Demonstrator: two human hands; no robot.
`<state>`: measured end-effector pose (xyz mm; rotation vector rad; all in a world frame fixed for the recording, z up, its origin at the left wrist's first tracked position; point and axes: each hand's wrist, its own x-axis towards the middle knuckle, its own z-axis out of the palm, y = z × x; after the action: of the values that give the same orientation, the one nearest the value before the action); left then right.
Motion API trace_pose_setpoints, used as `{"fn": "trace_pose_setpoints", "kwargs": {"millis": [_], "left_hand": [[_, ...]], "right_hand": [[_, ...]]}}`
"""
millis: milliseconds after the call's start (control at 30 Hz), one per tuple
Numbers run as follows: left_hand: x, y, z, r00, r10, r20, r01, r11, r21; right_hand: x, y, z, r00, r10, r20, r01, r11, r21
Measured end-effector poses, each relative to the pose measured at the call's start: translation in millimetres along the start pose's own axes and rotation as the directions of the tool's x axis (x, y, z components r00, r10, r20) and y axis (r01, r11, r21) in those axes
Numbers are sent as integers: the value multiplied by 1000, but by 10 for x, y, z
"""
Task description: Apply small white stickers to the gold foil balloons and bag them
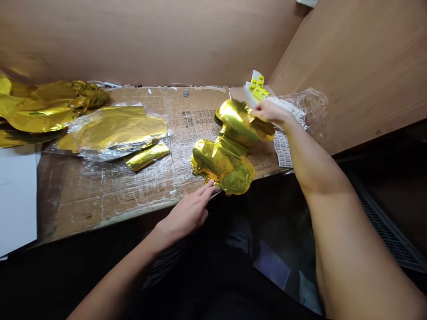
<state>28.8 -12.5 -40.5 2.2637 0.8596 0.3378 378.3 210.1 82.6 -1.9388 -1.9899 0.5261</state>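
Flat gold foil balloons (222,166) with rounded lobes lie at the near edge of the bench, apparently several in a stack. My left hand (188,213) comes in from below. Its forefinger is stretched out and touches their near edge, while the other fingers are partly hidden. At the far right of the foil, my right hand (271,111) is closed on a gold foil balloon's edge. The foil there is lifted and blurred. Below that hand lies a sheet of small printed labels (283,150), and yellow stickers (258,86) are just beyond it.
More gold foil in clear plastic (113,129) lies at left, beside a gold strip (147,156) and a crumpled foil heap (40,104). A white board (16,195) stands at far left. Clear plastic wrap (313,109) rests against the right wooden panel (367,71). Cardboard (133,191) covers the bench.
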Motion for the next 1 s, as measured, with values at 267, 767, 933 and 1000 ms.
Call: {"fn": "trace_pose_setpoints", "kwargs": {"millis": [267,767,933,1000], "left_hand": [[-280,-68,-241,990,-51,-128,-17,879,-476],[-339,50,-116,953,-228,200,299,607,-736],[-248,176,-13,965,-225,132,243,592,-769],[-240,230,18,969,-226,103,225,627,-746]], "right_hand": [[-1221,-372,798,884,-418,209,270,822,502],[-2713,-601,1702,957,-222,186,-18,596,802],[-2712,-596,1630,871,-429,-241,489,809,328],[-2718,-626,1595,781,-560,-278,602,793,96]]}}
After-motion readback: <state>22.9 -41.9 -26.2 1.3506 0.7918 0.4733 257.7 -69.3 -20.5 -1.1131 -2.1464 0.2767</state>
